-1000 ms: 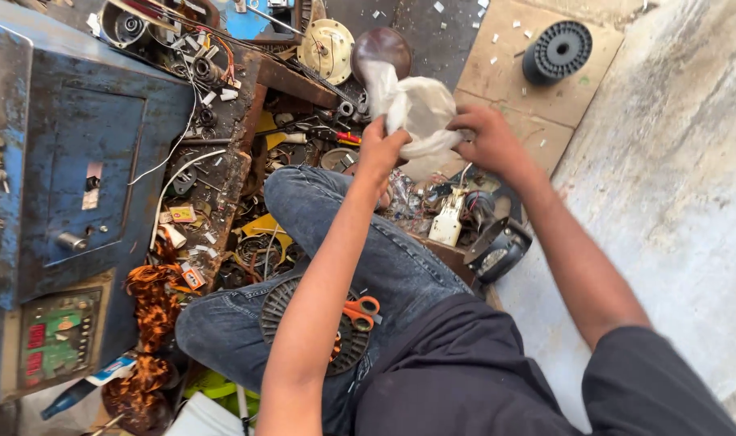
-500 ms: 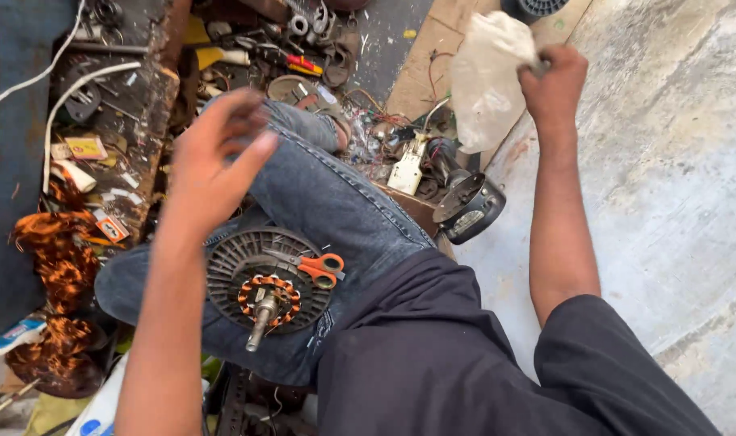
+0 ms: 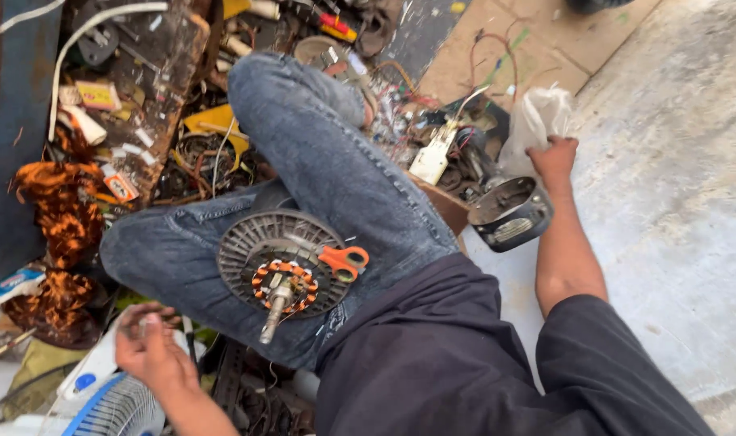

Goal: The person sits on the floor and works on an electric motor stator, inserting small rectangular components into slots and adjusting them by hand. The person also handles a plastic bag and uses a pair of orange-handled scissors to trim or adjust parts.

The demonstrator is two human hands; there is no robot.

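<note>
Right hand (image 3: 552, 155) was closed on the neck of a clear plastic bag (image 3: 536, 121), held out over the parts clutter beside the metal motor housing (image 3: 511, 212), likely to keep it off the lap. Left hand (image 3: 151, 349) hung low by the white fan (image 3: 101, 404), fingers curled on something small; grip unclear. Between the hands, the motor stator (image 3: 281, 265) lay cradled on the crossed legs, orange scissors (image 3: 343, 261) resting on it. Bag contents unreadable.

Bare concrete floor (image 3: 675, 210) on one side, pretty dusty. A cardboard sheet (image 3: 497, 48) lies flat on it, and right beside the cardboard sits a metal motor housing (image 3: 511, 212). Past the cardboard it's a heap of wires and scrap parts (image 3: 416, 121), with a rusty plank (image 3: 154, 89) and burnt copper windings (image 3: 57, 234) farther over.
</note>
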